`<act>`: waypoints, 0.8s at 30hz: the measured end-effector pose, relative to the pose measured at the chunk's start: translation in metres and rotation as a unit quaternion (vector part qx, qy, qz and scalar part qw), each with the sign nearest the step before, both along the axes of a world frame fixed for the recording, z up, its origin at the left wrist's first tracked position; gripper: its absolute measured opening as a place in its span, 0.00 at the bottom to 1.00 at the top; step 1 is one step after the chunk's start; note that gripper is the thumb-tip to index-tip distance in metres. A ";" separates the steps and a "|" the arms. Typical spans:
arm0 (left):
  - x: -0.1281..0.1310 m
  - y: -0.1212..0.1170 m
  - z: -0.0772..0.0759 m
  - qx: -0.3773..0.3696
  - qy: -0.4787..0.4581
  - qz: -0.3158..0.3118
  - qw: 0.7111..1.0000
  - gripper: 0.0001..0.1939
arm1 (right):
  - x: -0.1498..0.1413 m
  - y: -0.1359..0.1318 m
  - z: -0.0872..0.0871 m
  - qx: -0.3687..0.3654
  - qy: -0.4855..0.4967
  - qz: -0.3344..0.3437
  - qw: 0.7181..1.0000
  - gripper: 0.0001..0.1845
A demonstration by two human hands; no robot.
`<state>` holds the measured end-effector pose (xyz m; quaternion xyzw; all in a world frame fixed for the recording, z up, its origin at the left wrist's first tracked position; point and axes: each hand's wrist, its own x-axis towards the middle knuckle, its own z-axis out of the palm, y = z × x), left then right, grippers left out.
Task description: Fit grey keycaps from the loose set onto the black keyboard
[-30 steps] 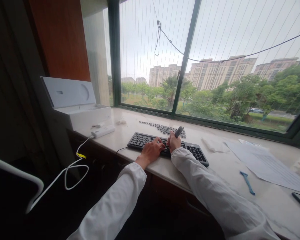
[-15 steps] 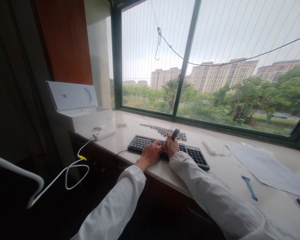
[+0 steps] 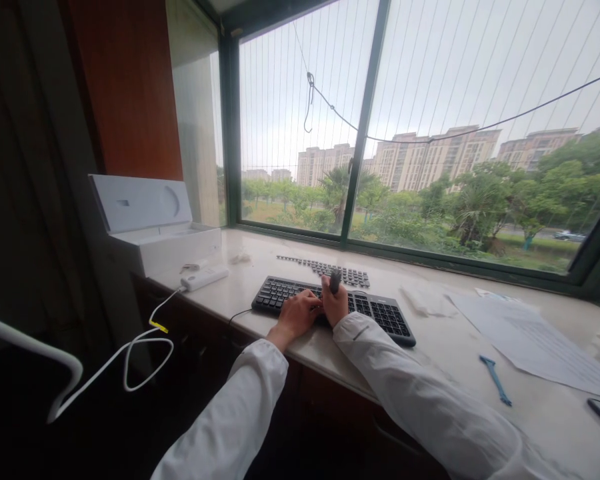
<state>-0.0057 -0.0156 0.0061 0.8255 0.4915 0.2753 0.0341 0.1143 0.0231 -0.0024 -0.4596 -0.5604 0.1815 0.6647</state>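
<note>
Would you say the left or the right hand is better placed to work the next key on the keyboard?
Probably the right hand: it grips the dark tool upright over the keyboard; the left hand rests flat.

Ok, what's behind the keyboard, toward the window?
Behind the black keyboard a strip of loose dark keycaps lies on the sill. The right hand, gripping a dark tool, covers part of that strip.
</note>
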 end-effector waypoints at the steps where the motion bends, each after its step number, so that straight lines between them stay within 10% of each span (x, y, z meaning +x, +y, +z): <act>1: 0.000 0.000 0.001 -0.001 -0.002 0.003 1.000 0.13 | 0.000 0.001 -0.001 0.002 -0.002 -0.009 1.000 0.25; 24: 0.006 0.000 -0.002 -0.019 -0.024 0.035 0.999 0.12 | 0.000 0.009 -0.003 -0.013 -0.013 0.011 1.000 0.24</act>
